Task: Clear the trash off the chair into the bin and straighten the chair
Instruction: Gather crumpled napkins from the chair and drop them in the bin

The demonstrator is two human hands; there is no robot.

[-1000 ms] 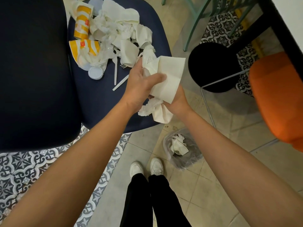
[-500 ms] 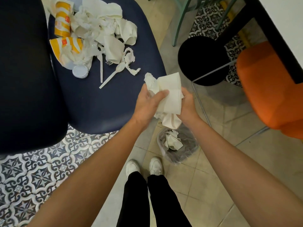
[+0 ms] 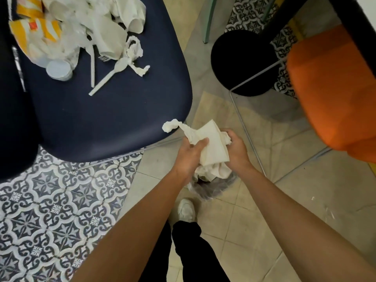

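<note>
Gripping a wad of white napkins (image 3: 213,147) between them, the left hand (image 3: 190,154) and right hand (image 3: 236,149) curl their fingers (image 3: 198,143) round it just above the plastic-lined bin (image 3: 213,189), while cups and cutlery (image 3: 81,37) lie on the navy chair (image 3: 101,119) up-left of the bin.

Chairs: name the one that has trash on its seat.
The navy chair, upper left: cups, napkins and cutlery lie on it. The black stool and orange seat show none.
</note>
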